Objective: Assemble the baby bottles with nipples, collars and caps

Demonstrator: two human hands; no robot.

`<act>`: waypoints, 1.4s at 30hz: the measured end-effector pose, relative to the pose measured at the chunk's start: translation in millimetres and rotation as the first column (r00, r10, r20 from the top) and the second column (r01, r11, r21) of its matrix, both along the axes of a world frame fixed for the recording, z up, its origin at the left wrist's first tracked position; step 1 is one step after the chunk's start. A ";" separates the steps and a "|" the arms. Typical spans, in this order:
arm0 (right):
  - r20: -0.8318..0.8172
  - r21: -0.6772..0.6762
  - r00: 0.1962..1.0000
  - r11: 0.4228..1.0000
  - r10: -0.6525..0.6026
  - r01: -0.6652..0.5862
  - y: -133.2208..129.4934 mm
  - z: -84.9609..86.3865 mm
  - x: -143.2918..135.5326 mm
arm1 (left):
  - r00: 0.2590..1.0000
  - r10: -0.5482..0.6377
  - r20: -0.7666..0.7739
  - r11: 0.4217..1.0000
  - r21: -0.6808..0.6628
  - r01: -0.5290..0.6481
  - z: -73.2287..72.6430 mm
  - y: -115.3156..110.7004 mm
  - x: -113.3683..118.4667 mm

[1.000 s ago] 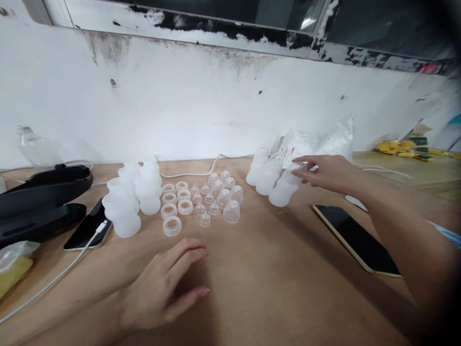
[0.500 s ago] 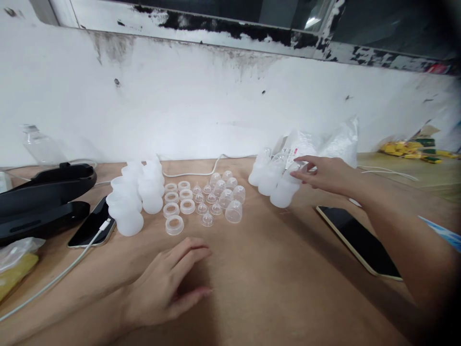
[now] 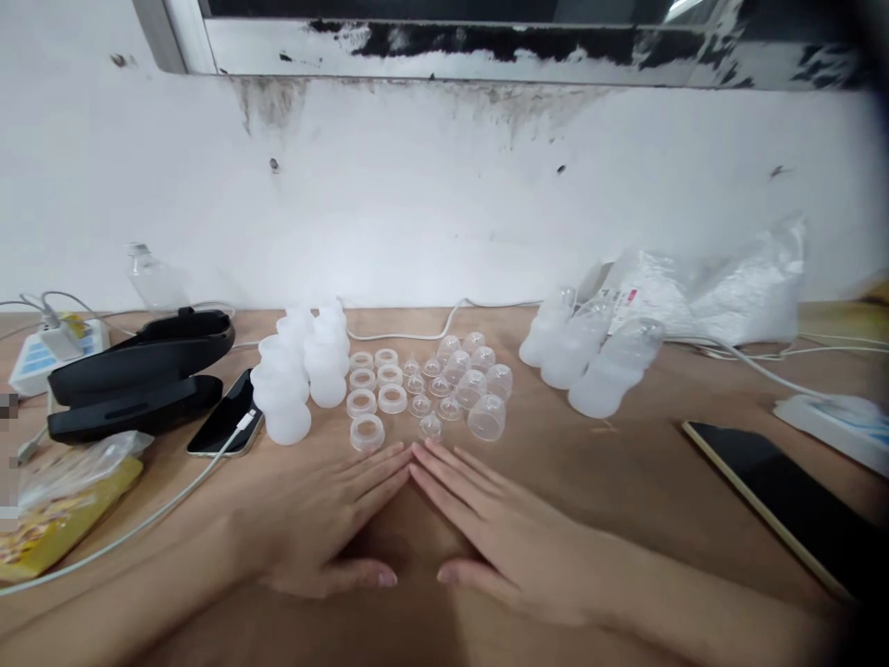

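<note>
My left hand (image 3: 333, 519) and my right hand (image 3: 493, 523) lie flat on the table, fingers stretched out and fingertips meeting or nearly so. Neither holds anything. Just beyond the fingertips stand rows of clear collar rings (image 3: 367, 432), clear bottle nipples (image 3: 431, 426) and transparent dome caps (image 3: 486, 419). Left of them, white frosted baby bottle bodies (image 3: 287, 421) stand in two rows. To the right, three capped baby bottles (image 3: 604, 375) stand in a slanting row.
A phone with a cable (image 3: 226, 421), a black hinged case (image 3: 139, 371) and a yellow bag (image 3: 76, 505) lie left. Another phone (image 3: 770, 496), a power strip (image 3: 844, 421) and a plastic bag (image 3: 729, 287) are right. A white wall (image 3: 417, 213) stands behind.
My right hand has let go of the nearest capped bottle and come back beside my left hand. My left hand has flattened, and the view has turned left.
</note>
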State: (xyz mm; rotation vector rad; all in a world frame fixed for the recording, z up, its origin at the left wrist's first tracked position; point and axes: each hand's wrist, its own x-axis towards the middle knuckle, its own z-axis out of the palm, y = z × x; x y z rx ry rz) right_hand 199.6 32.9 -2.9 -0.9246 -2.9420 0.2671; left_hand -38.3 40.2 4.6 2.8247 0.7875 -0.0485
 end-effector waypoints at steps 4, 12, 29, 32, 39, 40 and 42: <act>-0.045 -0.079 0.996 0.995 -0.071 0.067 -3.7 -22.4 0.9 | 1.000 0.022 0.020 0.999 -0.037 -0.021 -8.7 -1.0 -0.2; -0.087 -0.097 0.993 0.993 -0.077 0.069 -0.2 -24.1 3.2 | 0.997 0.029 0.078 0.999 -0.045 -0.026 -9.2 0.2 0.1; -0.098 -0.080 0.993 0.995 -0.073 0.065 -1.3 -24.9 2.4 | 0.999 0.043 0.011 0.998 -0.048 -0.043 -11.7 0.3 0.2; -0.108 -0.075 0.992 0.996 -0.062 0.054 -2.0 -25.0 2.8 | 0.999 0.042 0.016 0.999 -0.035 -0.041 -12.2 0.3 -0.3; -0.067 -0.078 0.995 0.995 -0.074 0.068 -2.2 -22.4 0.5 | 0.999 0.048 0.006 0.998 -0.040 -0.048 -14.4 0.0 -0.7; -0.061 -0.072 0.995 0.995 -0.072 0.068 -2.0 -22.5 0.4 | 0.999 0.049 0.005 0.998 -0.042 -0.048 -14.4 0.4 -0.8; -0.057 -0.062 0.996 0.996 -0.068 0.065 -1.6 -23.0 0.6 | 0.999 0.050 -0.004 0.998 -0.048 -0.050 -14.3 1.2 -1.0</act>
